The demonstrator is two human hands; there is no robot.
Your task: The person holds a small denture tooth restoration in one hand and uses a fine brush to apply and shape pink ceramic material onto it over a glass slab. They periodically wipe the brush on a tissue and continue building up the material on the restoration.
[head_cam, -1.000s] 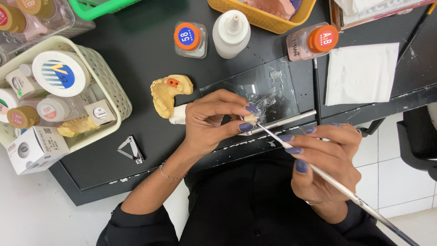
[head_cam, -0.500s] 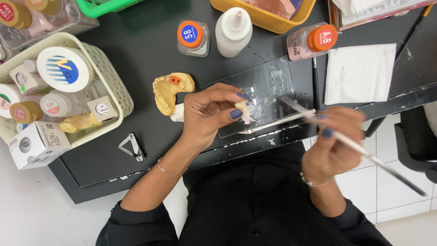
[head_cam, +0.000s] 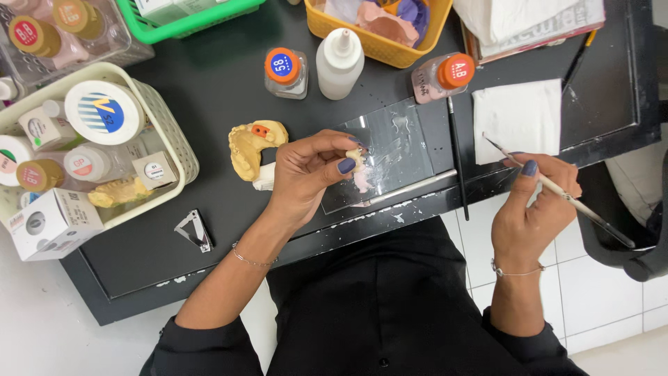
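Note:
My left hand (head_cam: 309, 174) pinches a small cream tooth-shaped piece (head_cam: 358, 159) over a clear glass slab (head_cam: 393, 150) on the black table. My right hand (head_cam: 532, 195) holds a thin white-handled brush (head_cam: 557, 188), its tip pointing at a white paper napkin (head_cam: 518, 118). The right hand sits off the table's front edge, apart from the slab. A yellow dental cast (head_cam: 252, 146) lies just left of my left hand. White paste is smeared on the slab.
A cream basket (head_cam: 177, 150) of jars stands at the left. Two orange-capped jars (head_cam: 284, 69) (head_cam: 445, 75) and a white squeeze bottle (head_cam: 339, 61) stand behind the slab. A yellow basket (head_cam: 379, 45), a green basket (head_cam: 188, 21), a black-handled brush (head_cam: 457, 157) and a metal clip (head_cam: 193, 230) lie around.
My right hand has drawn the brush away from the small piece, moving right toward the napkin. My left hand stays over the slab with the piece.

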